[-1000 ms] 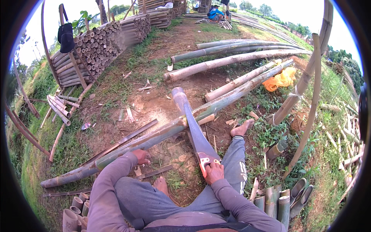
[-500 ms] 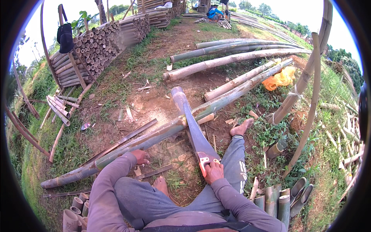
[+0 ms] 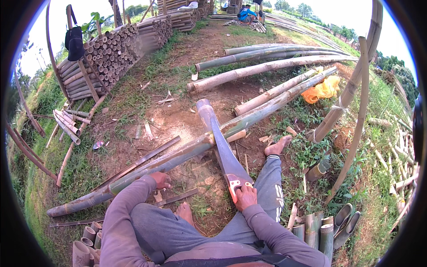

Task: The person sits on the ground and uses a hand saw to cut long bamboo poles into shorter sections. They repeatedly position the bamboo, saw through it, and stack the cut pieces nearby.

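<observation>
Some lettering: small white print beside the pale stripes on the right leg of the trousers (image 3: 268, 184).
Hard to make out: where the saw's (image 3: 229, 158) teeth meet the pole (image 3: 182, 156); the left palm is turned from my view.
Saw: tip between 11 and 12 o'clock, handle at 5, blade across the pole.
Pole: from 8 to 2 o'clock.
Right hand (image 3: 247, 197): wrapped round the handle, forearm entering from 5 o'clock.
Left hand (image 3: 161, 180): between 7 and 8, half curled; I cannot tell whether it grips anything.
</observation>
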Tool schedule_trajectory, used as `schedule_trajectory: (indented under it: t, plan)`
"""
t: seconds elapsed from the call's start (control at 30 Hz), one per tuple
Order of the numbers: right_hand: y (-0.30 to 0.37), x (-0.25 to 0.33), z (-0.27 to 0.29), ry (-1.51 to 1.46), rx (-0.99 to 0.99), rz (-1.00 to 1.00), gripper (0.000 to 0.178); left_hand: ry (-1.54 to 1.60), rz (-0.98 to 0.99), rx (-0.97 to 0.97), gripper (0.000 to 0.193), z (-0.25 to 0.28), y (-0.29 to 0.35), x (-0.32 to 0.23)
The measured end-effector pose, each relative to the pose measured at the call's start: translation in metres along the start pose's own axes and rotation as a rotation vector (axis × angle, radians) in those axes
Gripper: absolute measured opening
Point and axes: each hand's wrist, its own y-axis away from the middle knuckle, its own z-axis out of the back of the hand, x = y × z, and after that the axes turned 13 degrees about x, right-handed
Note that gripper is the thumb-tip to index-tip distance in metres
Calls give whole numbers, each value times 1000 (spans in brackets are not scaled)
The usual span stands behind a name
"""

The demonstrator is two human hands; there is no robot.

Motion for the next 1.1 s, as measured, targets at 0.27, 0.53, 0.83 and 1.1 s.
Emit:
schedule_trajectory:
  t: [0.27,0.53,0.83,1.1]
  plan:
    - [0,-4,-4,22,1,-12,13,7,13,27,55,8,9,-16]
    - [1,-1,-2,2,-31,-2,12,-39,11,-3,53,2,4,-5]
    - [1,-4,-4,19,-74,16,14,-53,2,-53,42,3,10,-14]
    - [1,-1,0,12,-24,1,13,-3,-35,-29,40,2,8,-9]
